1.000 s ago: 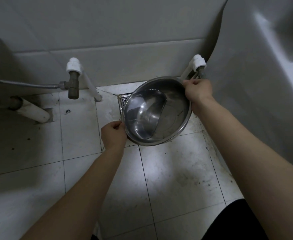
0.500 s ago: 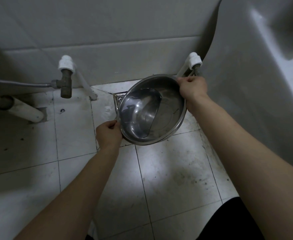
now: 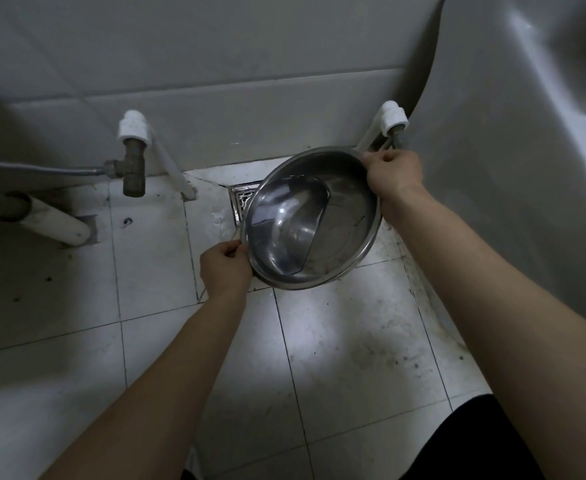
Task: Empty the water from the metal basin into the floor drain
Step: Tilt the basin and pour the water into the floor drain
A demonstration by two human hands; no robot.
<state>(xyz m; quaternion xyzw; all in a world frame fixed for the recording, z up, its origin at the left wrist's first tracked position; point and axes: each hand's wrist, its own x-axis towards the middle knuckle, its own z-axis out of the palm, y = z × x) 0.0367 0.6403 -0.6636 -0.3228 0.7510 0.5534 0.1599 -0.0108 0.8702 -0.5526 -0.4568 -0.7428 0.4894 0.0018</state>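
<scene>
A round metal basin (image 3: 340, 230) is held tilted to the left above the tiled floor. Water pools in its lower left half. My left hand (image 3: 224, 268) pinches the rim at the lower left. At the upper right, my right hand (image 3: 393, 174) grips the rim. The square metal floor drain (image 3: 241, 202) lies at the foot of the wall, mostly hidden behind the basin's left edge; only its left part shows.
A brass valve with a white cap (image 3: 133, 157) and a hose juts from the wall at the left, with a white pipe (image 3: 56, 221) below it. A second white-capped pipe (image 3: 392, 119) stands behind the basin. A large white fixture (image 3: 509, 168) fills the right side.
The basin stays tilted left in both hands and the water pools a little more toward its lower left edge. The view has shifted slightly.
</scene>
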